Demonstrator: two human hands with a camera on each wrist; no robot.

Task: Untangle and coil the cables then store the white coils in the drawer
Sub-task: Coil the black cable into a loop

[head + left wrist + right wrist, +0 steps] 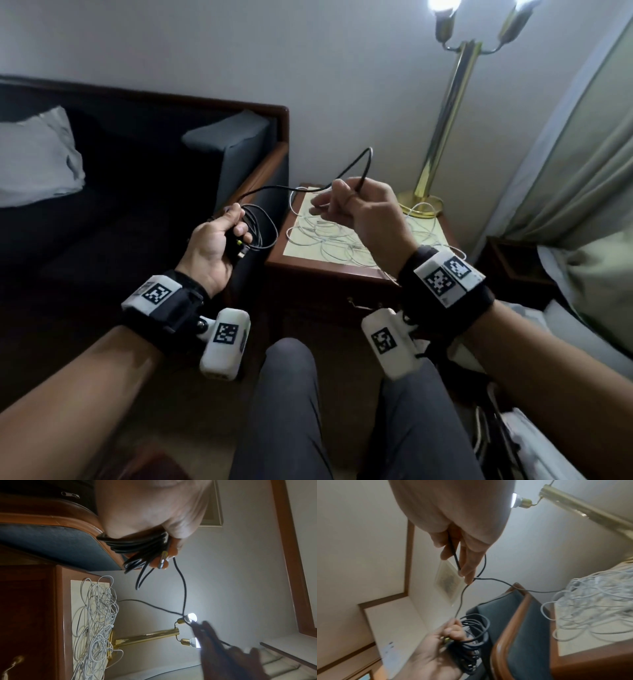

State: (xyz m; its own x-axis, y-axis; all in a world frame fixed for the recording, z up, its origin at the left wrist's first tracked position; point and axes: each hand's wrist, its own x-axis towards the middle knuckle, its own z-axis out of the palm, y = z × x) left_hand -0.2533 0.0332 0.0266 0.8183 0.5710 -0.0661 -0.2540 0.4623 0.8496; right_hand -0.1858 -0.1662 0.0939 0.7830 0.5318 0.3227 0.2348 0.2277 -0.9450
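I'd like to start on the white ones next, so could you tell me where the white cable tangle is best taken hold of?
Probably the loose outer loop at the white cable tangle's sofa-side edge, from above: it stands clear of the knotted middle on the side table.

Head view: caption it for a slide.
Left hand grips coiled black cable; right hand pinches its free length above tangled white cables.

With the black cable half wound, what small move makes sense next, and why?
Probably the right hand should bring its loop over to the left hand and lay it on the black coil held there. The black cable arcs up from the right hand's fingers, and its free end still trails into the white cables on the side table, so more winding remains.
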